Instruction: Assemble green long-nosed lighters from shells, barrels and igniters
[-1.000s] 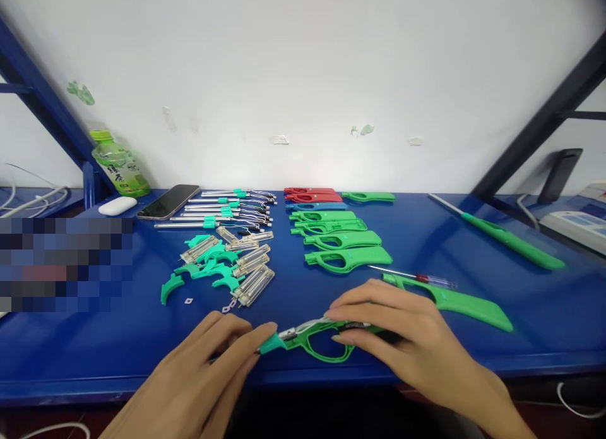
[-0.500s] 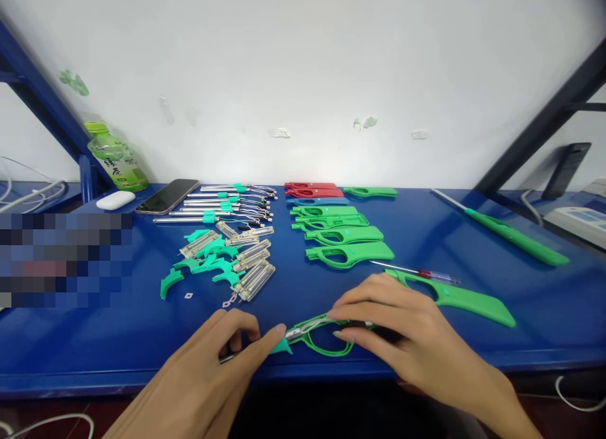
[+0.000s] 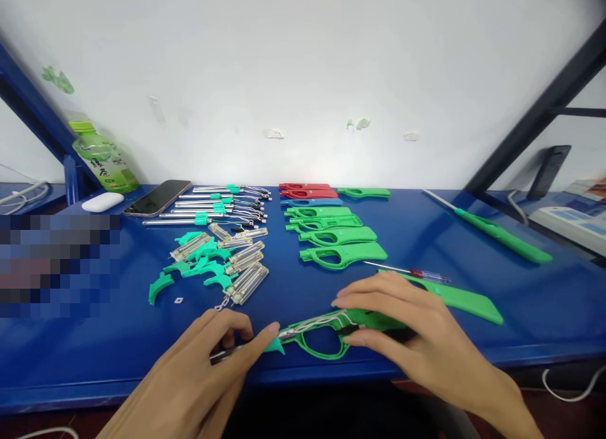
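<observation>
Green shell lies lengthwise left to right near the bench's front edge, between 2 hands: left hand grips the metal tube, right hand narrowly holds the shell's handle end.

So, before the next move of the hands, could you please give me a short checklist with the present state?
1. Left hand holds the metal tube: ok.
2. Right hand is on the green shell: ok.
3. White wires lie along the shell: ok.
4. Black part fully seated: cannot tell, fingers cover some of it.
5. Shell closed: not ok, its inside is open.
6. Screwdriver lies on the table: ok.
</observation>
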{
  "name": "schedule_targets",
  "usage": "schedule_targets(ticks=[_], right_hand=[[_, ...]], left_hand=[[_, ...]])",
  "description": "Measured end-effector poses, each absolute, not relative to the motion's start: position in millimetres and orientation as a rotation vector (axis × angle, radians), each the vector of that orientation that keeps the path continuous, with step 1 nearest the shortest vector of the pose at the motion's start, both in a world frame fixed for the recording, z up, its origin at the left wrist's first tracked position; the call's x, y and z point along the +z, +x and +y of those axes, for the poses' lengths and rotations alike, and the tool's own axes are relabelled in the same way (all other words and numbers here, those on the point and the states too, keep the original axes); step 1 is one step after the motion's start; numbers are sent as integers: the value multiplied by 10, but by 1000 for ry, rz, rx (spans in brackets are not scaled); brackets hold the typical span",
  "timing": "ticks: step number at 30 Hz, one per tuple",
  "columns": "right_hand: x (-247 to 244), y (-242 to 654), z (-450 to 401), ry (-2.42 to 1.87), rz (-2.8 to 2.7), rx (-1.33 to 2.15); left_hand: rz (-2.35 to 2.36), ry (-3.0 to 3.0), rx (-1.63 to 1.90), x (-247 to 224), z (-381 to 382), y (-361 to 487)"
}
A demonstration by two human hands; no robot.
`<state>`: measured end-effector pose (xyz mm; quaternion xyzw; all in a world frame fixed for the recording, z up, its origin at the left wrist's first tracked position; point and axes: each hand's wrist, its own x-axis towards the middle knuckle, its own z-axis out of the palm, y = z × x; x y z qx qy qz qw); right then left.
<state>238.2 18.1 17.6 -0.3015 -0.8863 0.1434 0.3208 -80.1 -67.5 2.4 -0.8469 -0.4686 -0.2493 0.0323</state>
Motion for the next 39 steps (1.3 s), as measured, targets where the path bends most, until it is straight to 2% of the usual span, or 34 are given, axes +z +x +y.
schedule_targets(ticks=[8, 22, 32, 39], right_hand=[[163, 2558, 134, -832, -2315, 448], [135, 2536, 129, -754, -2343, 363], [112, 2551, 145, -733, -2344, 331], [114, 2549, 142, -718, -2355, 331]], left_hand=[[-1398, -2573, -681, 40, -665, -853], [-1424, -2497, -558, -50, -651, -871], [-1526, -2317, -890, 215, -531, -1008], [-1747, -2149, -801, 274, -403, -1286]])
